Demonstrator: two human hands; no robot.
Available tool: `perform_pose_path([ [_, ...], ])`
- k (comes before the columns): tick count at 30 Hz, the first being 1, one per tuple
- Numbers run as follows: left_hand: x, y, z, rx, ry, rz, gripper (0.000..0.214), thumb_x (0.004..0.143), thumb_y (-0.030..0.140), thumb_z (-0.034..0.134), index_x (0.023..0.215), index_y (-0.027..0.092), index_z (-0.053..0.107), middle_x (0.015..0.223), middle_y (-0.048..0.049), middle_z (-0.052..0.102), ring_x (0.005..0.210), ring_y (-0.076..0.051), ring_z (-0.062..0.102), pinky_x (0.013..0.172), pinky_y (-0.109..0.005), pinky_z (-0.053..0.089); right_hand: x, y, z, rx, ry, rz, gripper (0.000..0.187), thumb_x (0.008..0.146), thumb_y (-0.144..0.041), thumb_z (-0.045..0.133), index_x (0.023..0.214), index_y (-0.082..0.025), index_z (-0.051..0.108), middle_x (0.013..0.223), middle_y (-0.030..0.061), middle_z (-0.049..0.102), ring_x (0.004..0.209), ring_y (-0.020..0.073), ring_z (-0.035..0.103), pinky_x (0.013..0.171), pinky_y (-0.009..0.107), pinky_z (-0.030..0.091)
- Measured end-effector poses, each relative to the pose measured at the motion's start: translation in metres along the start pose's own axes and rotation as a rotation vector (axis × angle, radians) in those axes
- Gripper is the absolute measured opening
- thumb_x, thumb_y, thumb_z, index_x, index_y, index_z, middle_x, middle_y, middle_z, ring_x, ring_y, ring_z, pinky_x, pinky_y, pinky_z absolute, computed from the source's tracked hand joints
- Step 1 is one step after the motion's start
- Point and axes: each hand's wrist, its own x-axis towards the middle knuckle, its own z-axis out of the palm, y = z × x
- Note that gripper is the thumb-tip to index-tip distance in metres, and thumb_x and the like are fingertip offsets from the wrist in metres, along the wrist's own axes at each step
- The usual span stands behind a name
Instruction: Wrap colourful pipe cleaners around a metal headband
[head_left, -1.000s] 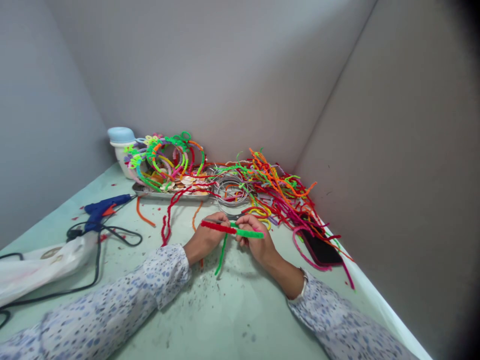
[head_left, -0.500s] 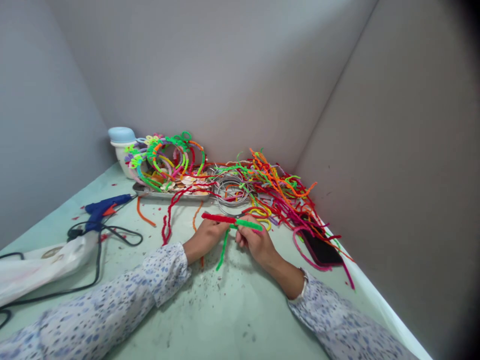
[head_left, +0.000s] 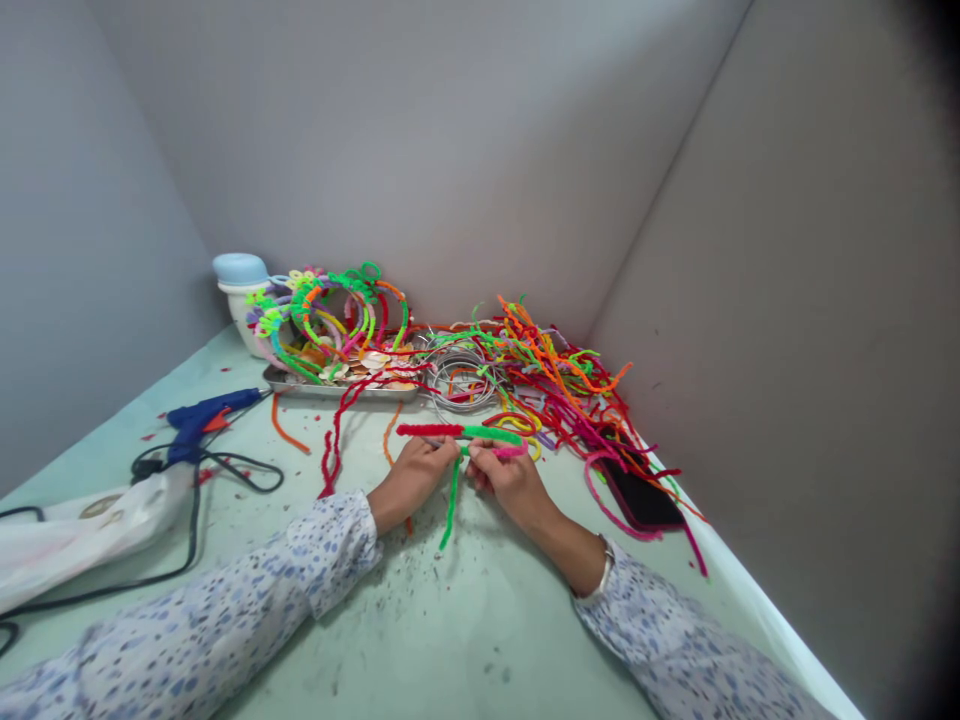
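My left hand pinches a band wrapped in fuzzy pipe cleaner, near where a loose green pipe-cleaner end hangs down. Closed on the same band just to the right is my right hand, its fingertips close to the left ones. The band's far side runs red, then green, above both hands, and it bends round at the right into a pink stretch. My fingers partly hide the near side of it. Behind the hands lie a coil of silver wire and a pile of coloured pipe cleaners.
A metal tray holds pale discs and several colourful wrapped hoops. A white jar with a blue lid stands behind it. At left lie a blue glue gun, its cord and a white plastic bag; at right, a phone.
The band has shifted slightly left and turned, so its pink stretch now shows by my right hand. The green end hangs a little lower. Both hands keep their grip.
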Motion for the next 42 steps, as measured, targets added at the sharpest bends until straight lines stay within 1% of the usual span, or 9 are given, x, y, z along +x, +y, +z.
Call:
perform_pose_path([
  [3,0.001,-0.006,0.002,-0.086,-0.015,-0.011,0.022,0.075,0.027,0.048,0.055,0.018,0.044,0.051,0.0054,0.039,0.05,-0.01,0.032,0.05,-0.025,0.024,0.0,-0.004,0.0,-0.065,0.008,0.048,0.017,0.081,-0.029,0.054,0.068,-0.019,0.058,0.055,-0.0023,0.059,0.047,0.0106,0.052,0.047,0.022,0.038],
  [7,0.005,-0.015,0.003,-0.137,-0.001,-0.046,0.018,0.073,0.026,0.05,0.057,0.018,0.043,0.05,0.0066,0.035,0.048,-0.009,0.029,0.049,-0.024,0.022,0.0,-0.007,0.0,-0.021,0.009,0.096,0.015,0.078,-0.028,0.055,0.066,-0.019,0.055,0.055,-0.0026,0.059,0.046,0.0102,0.052,0.046,0.021,0.038],
  [11,0.008,-0.018,0.002,-0.141,0.013,-0.079,0.018,0.072,0.026,0.05,0.058,0.019,0.041,0.051,0.0069,0.033,0.046,-0.008,0.027,0.047,-0.024,0.02,0.001,-0.006,-0.002,0.116,0.009,0.069,0.017,0.079,-0.034,0.058,0.077,-0.018,0.057,0.06,-0.0017,0.061,0.046,0.0093,0.05,0.044,0.02,0.036],
  [15,0.007,-0.013,0.002,-0.142,-0.002,-0.112,0.019,0.071,0.027,0.05,0.058,0.019,0.04,0.05,0.0072,0.032,0.044,-0.008,0.027,0.045,-0.024,0.019,0.003,0.0,-0.004,0.197,0.102,0.033,0.022,0.08,-0.038,0.059,0.087,-0.018,0.058,0.061,-0.0021,0.061,0.047,0.0088,0.049,0.043,0.019,0.035],
  [22,0.008,-0.01,0.001,-0.143,-0.043,-0.148,0.021,0.071,0.029,0.05,0.056,0.02,0.039,0.046,0.0071,0.032,0.041,-0.008,0.027,0.043,-0.023,0.019,0.003,0.008,-0.003,0.156,0.144,0.016,0.028,0.082,-0.043,0.058,0.088,-0.016,0.059,0.062,-0.0015,0.06,0.048,0.0081,0.048,0.043,0.018,0.036],
  [28,0.007,-0.012,0.003,-0.144,-0.012,-0.138,0.019,0.071,0.032,0.051,0.06,0.02,0.041,0.05,0.0073,0.032,0.044,-0.008,0.029,0.044,-0.022,0.022,0.003,0.006,-0.005,0.163,0.195,0.011,0.037,0.085,-0.055,0.05,0.087,-0.019,0.057,0.061,-0.002,0.058,0.045,0.009,0.047,0.039,0.02,0.035],
  [32,0.007,-0.015,0.004,-0.136,-0.023,-0.124,0.022,0.073,0.034,0.051,0.06,0.019,0.041,0.049,0.0072,0.033,0.044,-0.008,0.028,0.044,-0.022,0.022,0.004,0.006,-0.006,0.131,0.217,0.036,0.034,0.083,-0.053,0.054,0.083,-0.019,0.056,0.057,-0.004,0.054,0.043,0.0081,0.045,0.039,0.019,0.035],
  [37,0.008,-0.017,0.003,-0.123,-0.04,-0.123,0.023,0.074,0.034,0.05,0.059,0.019,0.041,0.049,0.0071,0.034,0.044,-0.008,0.028,0.044,-0.022,0.021,0.004,0.009,-0.006,0.08,0.233,-0.007,0.031,0.086,-0.05,0.051,0.086,-0.019,0.057,0.059,-0.0043,0.053,0.048,0.0091,0.047,0.043,0.02,0.037],
  [42,0.008,-0.013,0.002,-0.122,-0.057,-0.139,0.019,0.072,0.032,0.052,0.061,0.019,0.043,0.048,0.0073,0.034,0.042,-0.008,0.028,0.043,-0.022,0.02,0.004,0.01,-0.005,0.033,0.248,-0.033,0.031,0.087,-0.05,0.049,0.087,-0.02,0.057,0.062,-0.0037,0.054,0.051,0.0105,0.049,0.045,0.021,0.038],
])
